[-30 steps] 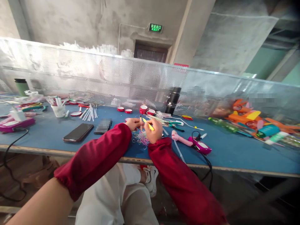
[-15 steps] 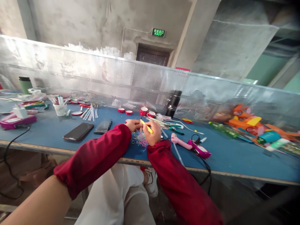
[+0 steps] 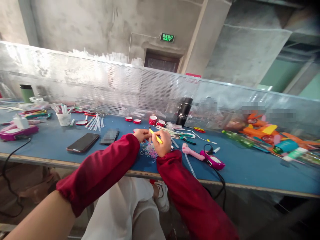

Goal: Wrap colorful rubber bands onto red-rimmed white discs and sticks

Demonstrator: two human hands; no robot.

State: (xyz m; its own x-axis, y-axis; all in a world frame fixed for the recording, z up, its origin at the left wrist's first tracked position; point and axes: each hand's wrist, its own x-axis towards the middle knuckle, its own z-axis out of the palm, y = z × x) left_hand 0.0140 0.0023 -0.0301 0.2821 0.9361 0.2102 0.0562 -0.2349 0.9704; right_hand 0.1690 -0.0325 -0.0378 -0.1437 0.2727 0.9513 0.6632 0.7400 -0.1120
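Over the blue table my right hand [image 3: 163,141] grips a slim yellow pen [image 3: 156,137], its far end slanting up and left. Close beside it, my left hand [image 3: 142,135] is pinched at the fingertips around a small thin stick [image 3: 150,132], too small to identify; the pen's end is near it, and I cannot tell whether they touch. A loose pile of small pastel rings [image 3: 150,151] lies on the table just below both hands, partly covered by the right one.
Left of my hands lie a phone [image 3: 83,142], white sticks [image 3: 95,122] and a white cup [image 3: 63,118]. Red tape rolls [image 3: 153,120], a black bottle [image 3: 184,112], pliers [image 3: 187,138] and a pink-purple glue gun [image 3: 212,160] are around the right. A perforated metal screen [image 3: 100,80] runs behind.
The view has shifted slightly. My hands keep nearly the same place and the same holds, with only a slight movement of the pen.
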